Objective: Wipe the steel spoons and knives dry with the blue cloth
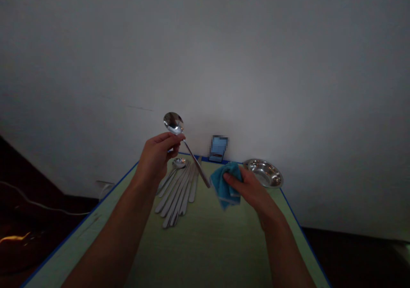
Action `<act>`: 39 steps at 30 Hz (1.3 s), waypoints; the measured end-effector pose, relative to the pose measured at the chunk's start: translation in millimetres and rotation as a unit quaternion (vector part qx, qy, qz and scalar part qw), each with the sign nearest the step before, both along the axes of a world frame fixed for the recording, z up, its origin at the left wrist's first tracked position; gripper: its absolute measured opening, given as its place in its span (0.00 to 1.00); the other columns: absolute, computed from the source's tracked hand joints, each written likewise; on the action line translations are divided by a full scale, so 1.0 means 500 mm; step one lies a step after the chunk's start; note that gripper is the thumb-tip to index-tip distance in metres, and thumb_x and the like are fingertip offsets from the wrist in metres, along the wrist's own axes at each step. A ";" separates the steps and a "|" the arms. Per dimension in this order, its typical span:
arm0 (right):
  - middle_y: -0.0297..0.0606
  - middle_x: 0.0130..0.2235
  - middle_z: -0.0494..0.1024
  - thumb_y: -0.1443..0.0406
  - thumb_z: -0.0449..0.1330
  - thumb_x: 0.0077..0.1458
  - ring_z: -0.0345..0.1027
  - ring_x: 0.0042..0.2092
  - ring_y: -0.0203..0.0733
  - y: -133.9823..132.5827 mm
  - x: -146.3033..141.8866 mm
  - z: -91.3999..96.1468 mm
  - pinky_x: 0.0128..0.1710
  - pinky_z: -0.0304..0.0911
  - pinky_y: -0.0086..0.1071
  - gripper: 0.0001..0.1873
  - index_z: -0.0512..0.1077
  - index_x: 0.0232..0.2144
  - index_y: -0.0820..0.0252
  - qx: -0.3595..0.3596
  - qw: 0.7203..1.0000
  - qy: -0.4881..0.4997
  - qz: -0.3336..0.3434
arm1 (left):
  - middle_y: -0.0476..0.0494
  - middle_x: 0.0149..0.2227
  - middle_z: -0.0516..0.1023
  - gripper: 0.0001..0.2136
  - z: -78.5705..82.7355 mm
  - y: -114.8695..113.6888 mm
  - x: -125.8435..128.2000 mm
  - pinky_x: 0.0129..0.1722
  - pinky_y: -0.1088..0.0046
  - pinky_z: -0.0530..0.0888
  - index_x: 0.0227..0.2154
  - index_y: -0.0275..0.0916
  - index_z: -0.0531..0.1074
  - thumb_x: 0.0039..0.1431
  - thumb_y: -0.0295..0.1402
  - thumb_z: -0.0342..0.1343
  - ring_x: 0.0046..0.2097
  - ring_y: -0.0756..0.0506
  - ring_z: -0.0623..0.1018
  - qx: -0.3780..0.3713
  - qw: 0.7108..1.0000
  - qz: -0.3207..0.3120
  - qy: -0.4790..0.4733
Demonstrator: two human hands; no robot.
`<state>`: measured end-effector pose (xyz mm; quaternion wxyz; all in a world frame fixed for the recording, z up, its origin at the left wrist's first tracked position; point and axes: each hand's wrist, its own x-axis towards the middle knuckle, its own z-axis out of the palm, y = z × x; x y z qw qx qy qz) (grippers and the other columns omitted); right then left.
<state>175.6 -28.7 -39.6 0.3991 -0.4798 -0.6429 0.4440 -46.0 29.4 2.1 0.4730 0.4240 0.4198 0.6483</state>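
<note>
My left hand is closed around the neck of a shiny metal spoon, holding it up with the bowl raised and the handle slanting down to the right. My right hand is closed on a crumpled blue cloth, held just right of the spoon's handle end, close to it or touching it. Beneath my left hand several more metal spoons lie fanned out on the green table.
A shallow steel bowl sits at the table's far right corner. A small blurred blue object leans against the white wall at the far edge. The table has a blue rim; cables lie on the dark floor at left.
</note>
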 end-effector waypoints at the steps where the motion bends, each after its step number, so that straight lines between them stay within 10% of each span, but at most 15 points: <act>1: 0.34 0.31 0.75 0.53 0.56 0.53 0.69 0.31 0.37 0.001 0.000 0.000 0.30 0.64 0.30 0.17 0.71 0.35 0.60 -0.002 1.000 0.006 -0.015 | 0.53 0.18 0.66 0.07 -0.001 -0.001 0.002 0.20 0.81 0.59 0.18 0.35 0.73 0.36 0.32 0.63 0.21 0.56 0.63 -0.001 1.000 -0.005 0.001; 20: 0.33 0.31 0.73 0.50 0.54 0.54 0.65 0.33 0.36 -0.006 -0.040 0.016 0.33 0.61 0.30 0.18 0.70 0.33 0.58 0.019 0.995 0.071 -0.067 | 0.56 0.16 0.60 0.11 -0.035 -0.035 0.080 0.20 0.76 0.50 0.15 0.36 0.68 0.42 0.36 0.62 0.20 0.55 0.56 -0.009 0.976 -0.185 0.114; 39: 0.32 0.29 0.73 0.58 0.56 0.54 0.64 0.31 0.35 -0.001 -0.054 0.009 0.29 0.59 0.27 0.10 0.70 0.32 0.59 0.104 0.992 -0.009 -0.076 | 0.54 0.15 0.62 0.10 -0.031 -0.044 0.081 0.22 0.75 0.56 0.14 0.35 0.70 0.41 0.36 0.60 0.21 0.53 0.61 0.015 0.957 -0.208 0.204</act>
